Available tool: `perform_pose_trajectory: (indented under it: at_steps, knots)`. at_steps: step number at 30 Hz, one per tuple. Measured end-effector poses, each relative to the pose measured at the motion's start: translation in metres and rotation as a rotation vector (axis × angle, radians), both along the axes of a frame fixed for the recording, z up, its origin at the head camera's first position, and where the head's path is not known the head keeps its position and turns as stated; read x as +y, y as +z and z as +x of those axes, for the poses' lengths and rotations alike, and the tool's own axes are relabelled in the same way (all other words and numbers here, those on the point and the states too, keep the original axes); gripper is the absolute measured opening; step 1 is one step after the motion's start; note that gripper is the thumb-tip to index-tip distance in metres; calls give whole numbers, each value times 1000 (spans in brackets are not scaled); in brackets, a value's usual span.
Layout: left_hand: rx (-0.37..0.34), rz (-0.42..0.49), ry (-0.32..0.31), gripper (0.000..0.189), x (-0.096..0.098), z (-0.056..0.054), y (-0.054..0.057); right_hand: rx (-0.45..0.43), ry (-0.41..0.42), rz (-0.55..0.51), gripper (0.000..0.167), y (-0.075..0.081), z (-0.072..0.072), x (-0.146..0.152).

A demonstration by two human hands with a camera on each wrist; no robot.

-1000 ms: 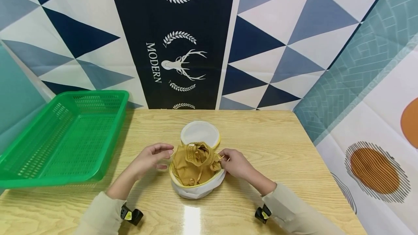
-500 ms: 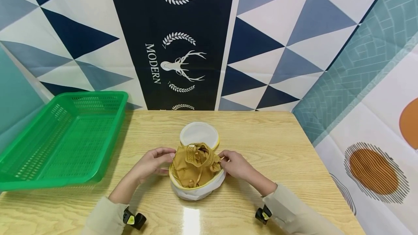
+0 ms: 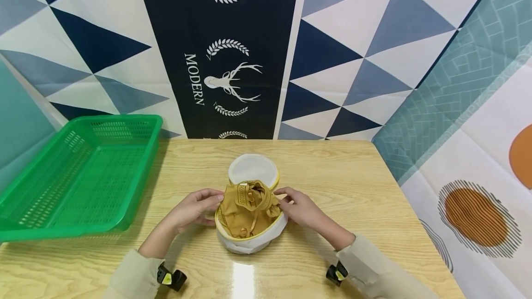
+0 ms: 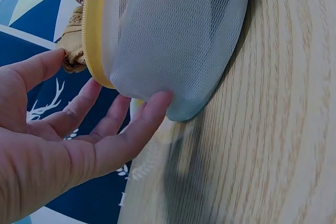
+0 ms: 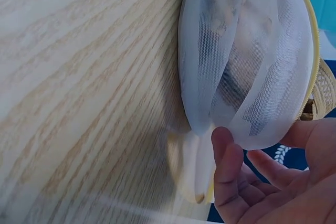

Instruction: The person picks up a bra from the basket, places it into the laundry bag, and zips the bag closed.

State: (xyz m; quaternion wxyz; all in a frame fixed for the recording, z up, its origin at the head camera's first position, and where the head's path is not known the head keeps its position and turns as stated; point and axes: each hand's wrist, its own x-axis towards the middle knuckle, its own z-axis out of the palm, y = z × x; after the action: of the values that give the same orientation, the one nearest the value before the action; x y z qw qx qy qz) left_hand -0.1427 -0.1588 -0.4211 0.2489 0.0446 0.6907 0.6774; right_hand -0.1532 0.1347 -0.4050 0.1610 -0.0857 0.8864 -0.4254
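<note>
A white mesh laundry bag (image 3: 249, 245) with a yellow zipper rim stands unzipped on the table, its round lid (image 3: 253, 170) folded back behind it. Inside lies a bunched mustard-yellow garment (image 3: 238, 216) with lace trim and thin straps, rising above the rim. My left hand (image 3: 195, 206) is at the bag's left side, fingers loosely spread; in the left wrist view its thumb touches the garment and a fingertip meets the mesh. On the right, my right hand (image 3: 301, 207) holds the bag's edge, with thumb near the zipper (image 5: 315, 66) and curled fingers (image 5: 229, 177) against the mesh.
A green perforated plastic basket (image 3: 104, 170) stands at the left of the wooden table (image 3: 332, 174). Patterned cloth panels (image 3: 232, 59) rise behind the table's far edge and along its right side. A black wrist camera (image 3: 172, 278) sits at the left sleeve, another (image 3: 336, 273) at the right.
My left hand has moved in from the left and now touches the bag and garment. My right hand stays at the right edge, its index finger slightly more extended. The bag has barely moved.
</note>
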Motion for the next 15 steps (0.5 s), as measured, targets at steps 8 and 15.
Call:
perform_pose_trajectory:
  at_steps: [8,15]
  knots:
    - [7,1,-4,54,0,1,1,-45,20,-91,44,2,4,3]
    - [14,-13,23,51,2,2,3,-30,40,-83,49,5,7,4]
